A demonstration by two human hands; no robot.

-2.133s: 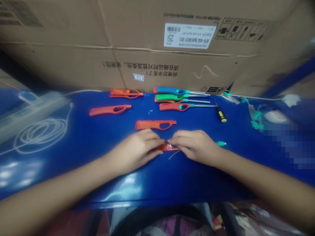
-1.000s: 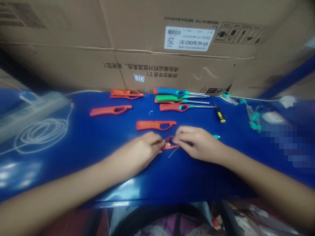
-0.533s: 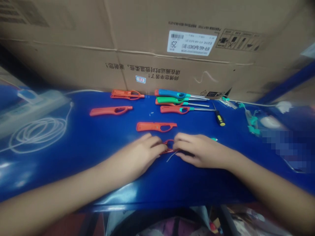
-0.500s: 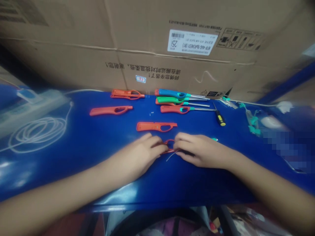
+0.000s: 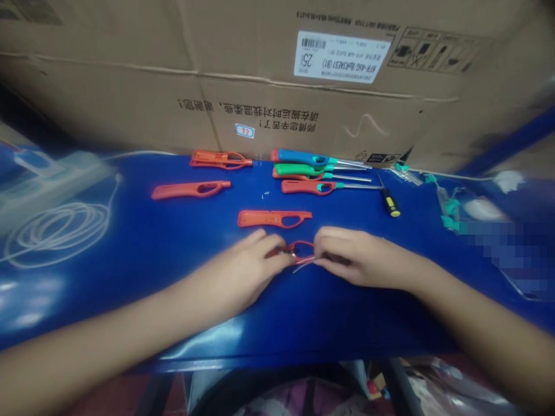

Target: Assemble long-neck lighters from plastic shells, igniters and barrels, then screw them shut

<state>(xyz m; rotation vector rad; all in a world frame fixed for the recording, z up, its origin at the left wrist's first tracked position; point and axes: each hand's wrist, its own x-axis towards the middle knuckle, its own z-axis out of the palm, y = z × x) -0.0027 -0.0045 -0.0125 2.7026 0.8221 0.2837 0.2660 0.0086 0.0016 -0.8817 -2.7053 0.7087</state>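
My left hand (image 5: 240,274) and my right hand (image 5: 358,257) meet over the blue table (image 5: 173,300), both closed on one orange lighter shell (image 5: 300,252). Only its trigger loop and a thin pale wire show between my fingertips. The rest of the piece is hidden under my fingers. Just beyond my hands lies a second orange shell half (image 5: 274,218), flat on the table.
Two more orange shells (image 5: 189,189) (image 5: 220,159) lie further back left. Three assembled lighters (image 5: 318,171) with metal tubes and a yellow-handled screwdriver (image 5: 389,200) lie back right. A coiled white cable (image 5: 52,231) sits left. A big cardboard box (image 5: 277,75) walls the back.
My right hand has drawn back a little to the right, so more of the orange trigger loop shows between my hands. The camera view has tilted slightly downward.
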